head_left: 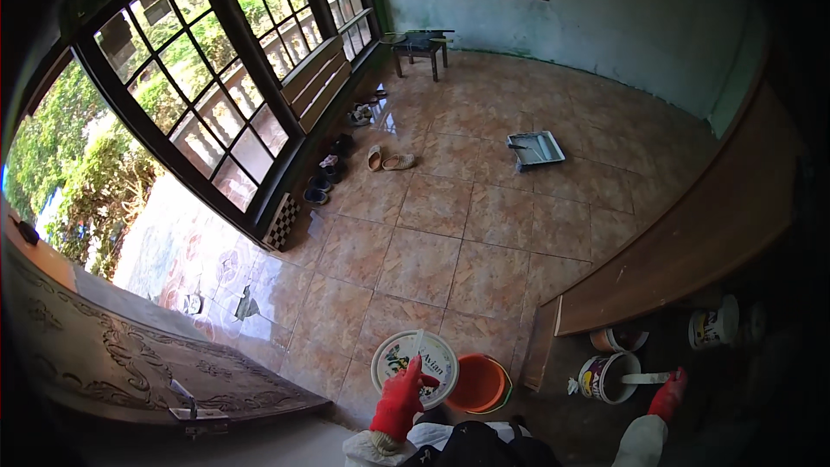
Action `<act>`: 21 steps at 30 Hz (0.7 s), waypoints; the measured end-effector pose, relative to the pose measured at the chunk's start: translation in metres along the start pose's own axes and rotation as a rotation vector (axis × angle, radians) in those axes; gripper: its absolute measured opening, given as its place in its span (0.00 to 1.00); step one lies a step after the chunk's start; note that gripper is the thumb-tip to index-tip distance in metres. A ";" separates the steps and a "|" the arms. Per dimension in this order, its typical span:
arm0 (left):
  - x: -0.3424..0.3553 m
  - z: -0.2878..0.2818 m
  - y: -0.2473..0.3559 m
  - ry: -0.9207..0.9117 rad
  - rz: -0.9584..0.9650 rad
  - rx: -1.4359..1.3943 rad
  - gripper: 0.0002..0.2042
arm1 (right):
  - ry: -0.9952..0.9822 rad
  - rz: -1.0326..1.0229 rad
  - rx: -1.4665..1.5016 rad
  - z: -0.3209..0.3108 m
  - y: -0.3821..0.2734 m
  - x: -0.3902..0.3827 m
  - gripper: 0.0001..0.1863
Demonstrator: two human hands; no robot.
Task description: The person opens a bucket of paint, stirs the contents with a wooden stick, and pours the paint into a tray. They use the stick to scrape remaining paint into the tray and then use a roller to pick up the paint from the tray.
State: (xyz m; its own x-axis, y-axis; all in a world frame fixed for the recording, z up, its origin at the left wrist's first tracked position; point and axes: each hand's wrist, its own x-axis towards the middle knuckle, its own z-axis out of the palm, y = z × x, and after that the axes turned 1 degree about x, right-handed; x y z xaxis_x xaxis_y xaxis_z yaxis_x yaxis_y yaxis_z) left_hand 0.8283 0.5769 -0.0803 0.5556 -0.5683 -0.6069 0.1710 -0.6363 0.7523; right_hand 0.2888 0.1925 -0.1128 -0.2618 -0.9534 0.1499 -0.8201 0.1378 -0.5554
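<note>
I have red gloves on. My right hand point(668, 395), at the lower right of the frame, holds one end of a flat white stick point(646, 378). The other end of the stick is at the mouth of an open white tub point(594, 380). The tub has a dark label with big pale letters on its side.

My left hand point(399, 404), at the bottom middle, is over a round white lid point(393, 353). One finger points up and the rest look bent. A thin pale strip point(421, 342) shows by the fingertip, but I can't tell if I am holding it. The lid has a big dark word, smaller print too tiny to read, and a bright picture with yellow and green bits. An orange bucket point(480, 383) is just beside the lid, to its right.

Another white tub point(714, 325) with letters on it is at the right, in the shade. Higher up, right of the middle, a paint tray point(554, 158) sits on the tile floor point(424, 264) with a roller point(542, 146) in it.
</note>
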 end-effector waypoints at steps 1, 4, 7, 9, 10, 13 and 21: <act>0.008 -0.011 -0.002 -0.028 0.080 0.091 0.32 | -0.018 0.010 -0.067 -0.007 -0.003 -0.006 0.19; 0.028 -0.049 -0.002 -0.019 0.252 0.249 0.40 | -0.047 0.039 -0.008 -0.020 -0.006 -0.028 0.20; 0.042 -0.085 0.006 0.085 0.129 0.079 0.21 | 0.119 0.094 0.028 -0.035 -0.004 -0.047 0.20; 0.038 -0.109 0.047 0.185 -0.062 -0.063 0.20 | 0.273 0.172 0.049 -0.047 -0.005 -0.062 0.19; 0.046 -0.115 0.058 0.190 -0.058 -0.057 0.31 | 0.357 0.180 -0.039 -0.060 0.006 -0.072 0.20; 0.070 -0.130 0.080 0.325 0.109 -0.197 0.31 | 0.134 0.038 -1.095 -0.103 -0.014 -0.122 0.21; 0.199 -0.170 0.147 0.227 0.073 -0.321 0.31 | 0.420 0.294 -0.047 -0.057 -0.169 -0.206 0.17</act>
State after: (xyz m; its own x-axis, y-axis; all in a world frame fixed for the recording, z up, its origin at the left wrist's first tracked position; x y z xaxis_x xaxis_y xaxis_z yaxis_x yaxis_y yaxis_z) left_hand 1.1024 0.4595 -0.0471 0.7351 -0.4534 -0.5040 0.3504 -0.3824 0.8550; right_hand 0.4523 0.3806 -0.0030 -0.6588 -0.6837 0.3139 -0.7003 0.4049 -0.5879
